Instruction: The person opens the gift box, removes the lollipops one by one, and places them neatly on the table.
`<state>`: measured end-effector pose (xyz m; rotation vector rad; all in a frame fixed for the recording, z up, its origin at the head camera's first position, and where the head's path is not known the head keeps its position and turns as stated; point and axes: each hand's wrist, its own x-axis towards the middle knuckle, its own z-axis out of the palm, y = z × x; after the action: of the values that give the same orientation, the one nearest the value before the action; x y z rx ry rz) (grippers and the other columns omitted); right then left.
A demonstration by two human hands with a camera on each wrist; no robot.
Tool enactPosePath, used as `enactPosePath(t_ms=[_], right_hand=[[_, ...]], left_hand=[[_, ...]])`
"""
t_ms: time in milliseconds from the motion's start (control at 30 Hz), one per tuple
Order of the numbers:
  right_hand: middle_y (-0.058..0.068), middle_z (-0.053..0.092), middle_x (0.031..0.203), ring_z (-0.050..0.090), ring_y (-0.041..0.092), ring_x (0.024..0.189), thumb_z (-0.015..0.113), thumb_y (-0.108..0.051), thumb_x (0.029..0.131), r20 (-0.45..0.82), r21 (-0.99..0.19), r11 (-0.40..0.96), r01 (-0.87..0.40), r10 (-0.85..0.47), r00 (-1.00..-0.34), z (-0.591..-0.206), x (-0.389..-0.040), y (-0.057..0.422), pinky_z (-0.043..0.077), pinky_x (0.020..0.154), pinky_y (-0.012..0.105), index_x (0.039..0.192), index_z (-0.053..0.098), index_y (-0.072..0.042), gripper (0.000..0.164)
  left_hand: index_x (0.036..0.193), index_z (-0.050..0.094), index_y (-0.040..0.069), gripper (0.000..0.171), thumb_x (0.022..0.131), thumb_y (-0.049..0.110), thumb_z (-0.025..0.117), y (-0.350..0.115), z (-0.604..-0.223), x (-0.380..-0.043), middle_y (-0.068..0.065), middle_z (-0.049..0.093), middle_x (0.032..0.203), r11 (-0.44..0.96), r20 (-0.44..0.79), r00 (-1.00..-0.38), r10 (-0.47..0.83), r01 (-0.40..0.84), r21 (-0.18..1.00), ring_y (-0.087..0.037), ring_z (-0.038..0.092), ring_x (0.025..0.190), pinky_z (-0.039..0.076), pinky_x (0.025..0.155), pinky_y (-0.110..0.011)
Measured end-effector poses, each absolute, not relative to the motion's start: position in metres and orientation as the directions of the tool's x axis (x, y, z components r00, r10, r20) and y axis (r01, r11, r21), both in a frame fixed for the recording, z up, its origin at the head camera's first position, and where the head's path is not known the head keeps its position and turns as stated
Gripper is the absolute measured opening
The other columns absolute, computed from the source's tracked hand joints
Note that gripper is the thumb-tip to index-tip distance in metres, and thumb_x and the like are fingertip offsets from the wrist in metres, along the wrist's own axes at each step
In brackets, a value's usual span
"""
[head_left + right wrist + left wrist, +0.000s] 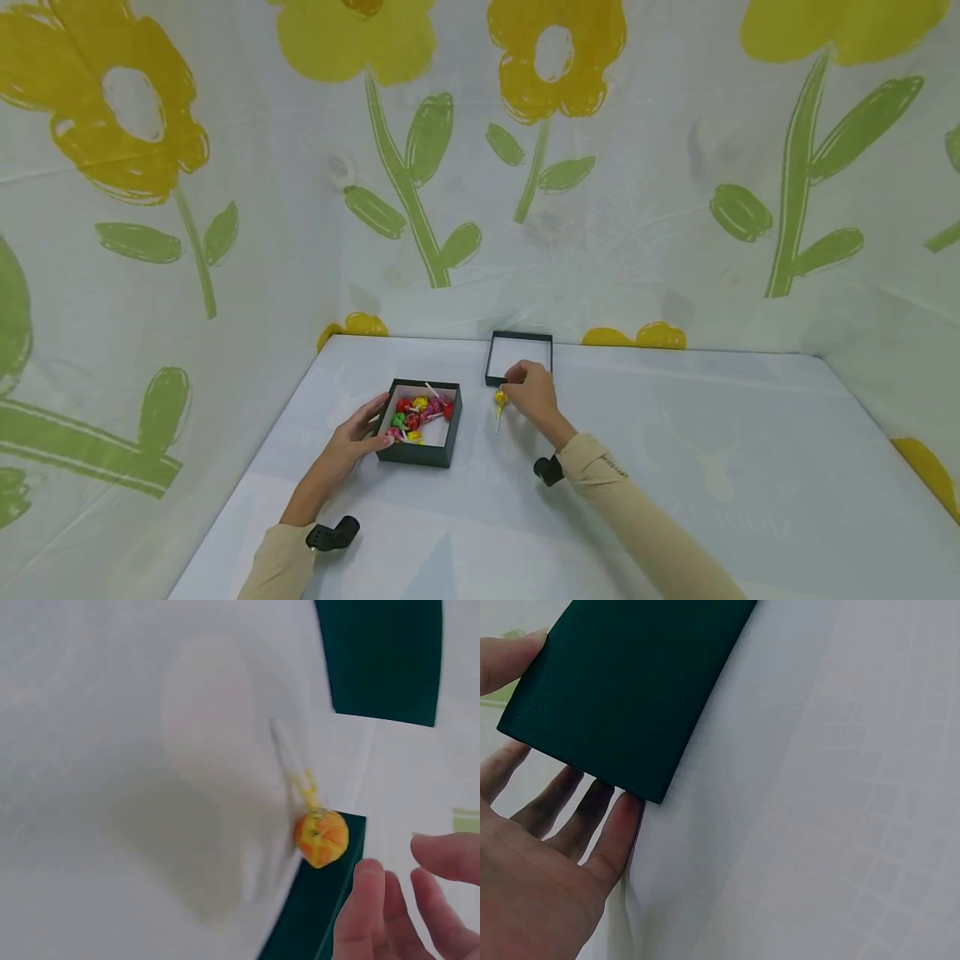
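Note:
A dark green box [416, 454] with a pale inside stands on the table, holding several wrapped lollipops [414, 419] in red, yellow, green and pink. My left hand [354, 433] grips it from the left, thumb by the near corner and fingers by the far one. In the left wrist view, the fingertips meet one edge of the box [630, 690]. A yellow lollipop [321, 838] is just beside my right hand [534, 393], its stick pointing toward me. In the right wrist view, a gap shows between that candy and the fingers [362, 904], and thumb and fingers are parted.
Behind the right hand lies a dark green box lid [521, 336] with a white inside, near the table's back edge. A white table [660, 467] carries all of this. Flower-printed cloth [637, 208] hangs behind and at both sides.

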<state>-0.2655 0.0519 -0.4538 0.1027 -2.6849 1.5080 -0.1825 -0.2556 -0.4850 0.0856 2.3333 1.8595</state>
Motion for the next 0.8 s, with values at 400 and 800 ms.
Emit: enactPosePath(t_ms=[400, 800], right_hand=[[0.008, 0.063, 0.09, 0.061, 0.019, 0.072, 0.07, -0.008, 0.084, -0.001, -0.929, 0.358, -0.093, -0.252, -0.968, -0.426, -0.261, 0.041, 0.056, 0.062, 0.036, 0.096, 0.066, -0.001, 0.014], [0.009, 0.064, 0.09, 0.062, 0.021, 0.075, 0.068, -0.004, 0.084, -0.04, -0.959, 0.272, -0.081, -0.409, -0.912, -0.419, -0.257, 0.02, 0.056, 0.059, 0.032, 0.101, 0.064, 0.006, 0.021]], left_hand=[[0.148, 0.03, 0.02, 0.07, 0.088, 0.018, 0.066, -0.255, -0.483, -0.182, -0.006, 0.02, 0.156, 0.219, -0.083, -0.985, 0.149, -0.049, 0.974, -0.039, 0.016, 0.14, 0.017, 0.109, -0.06], [0.148, 0.03, 0.02, 0.07, 0.088, 0.018, 0.065, -0.253, -0.481, -0.179, -0.007, 0.019, 0.156, 0.212, -0.072, -0.985, 0.154, -0.038, 0.976, -0.041, 0.014, 0.14, 0.017, 0.108, -0.061]])
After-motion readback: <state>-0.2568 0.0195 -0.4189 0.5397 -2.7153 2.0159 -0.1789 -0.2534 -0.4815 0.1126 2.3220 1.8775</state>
